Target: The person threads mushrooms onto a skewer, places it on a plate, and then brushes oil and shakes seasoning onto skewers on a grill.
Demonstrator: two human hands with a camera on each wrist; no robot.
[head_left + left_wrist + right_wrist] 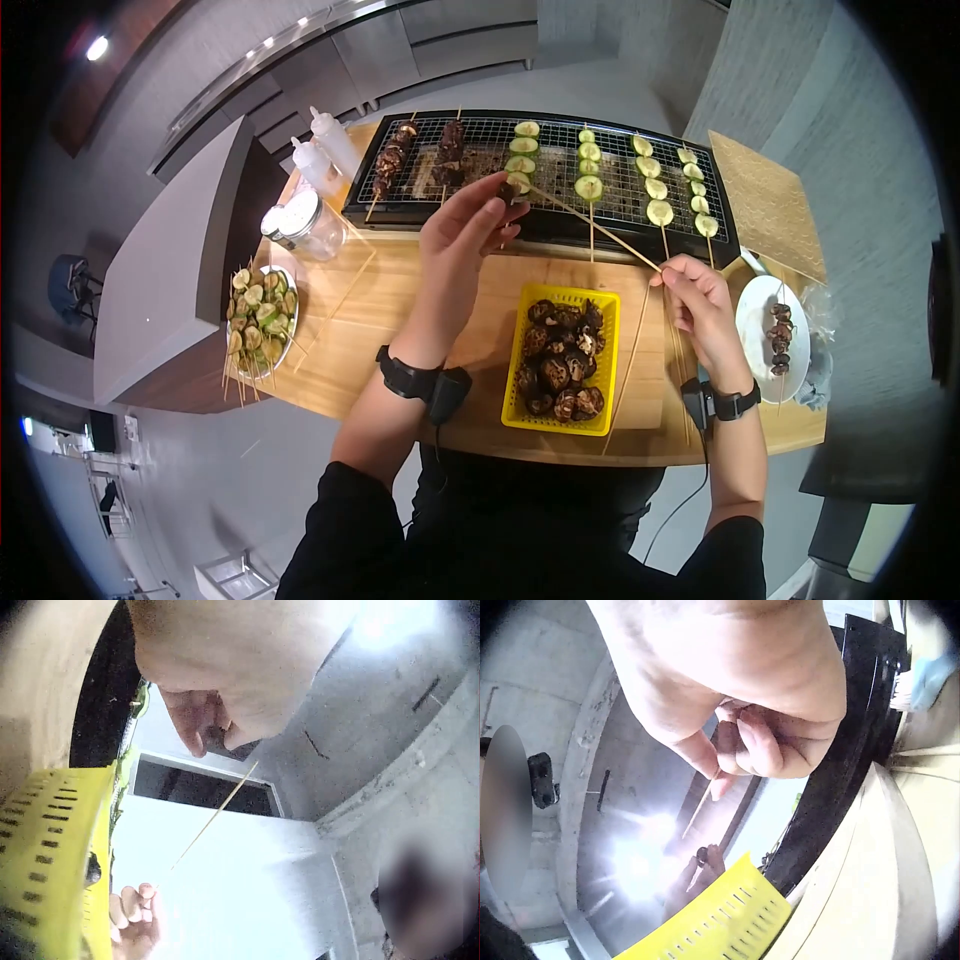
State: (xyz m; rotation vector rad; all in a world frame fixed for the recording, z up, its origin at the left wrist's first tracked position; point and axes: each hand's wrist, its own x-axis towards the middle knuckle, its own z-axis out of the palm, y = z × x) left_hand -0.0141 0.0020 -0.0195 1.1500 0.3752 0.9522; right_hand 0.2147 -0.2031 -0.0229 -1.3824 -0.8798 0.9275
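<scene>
My left hand is raised before the grill and pinches a dark mushroom between thumb and fingers. My right hand, lower and to the right, grips one end of a thin wooden skewer that slants up toward the mushroom. Whether the tip has entered the mushroom I cannot tell. Below and between the hands stands a yellow basket holding several dark mushrooms. In the right wrist view the right fingers curl round the skewer; the mushroom shows beyond it.
Behind the hands a black grill bears mushroom and green slice skewers. Bottles and a jar stand left, near a plate of skewered slices. At right is a white plate with one mushroom skewer; loose skewers lie beside the basket.
</scene>
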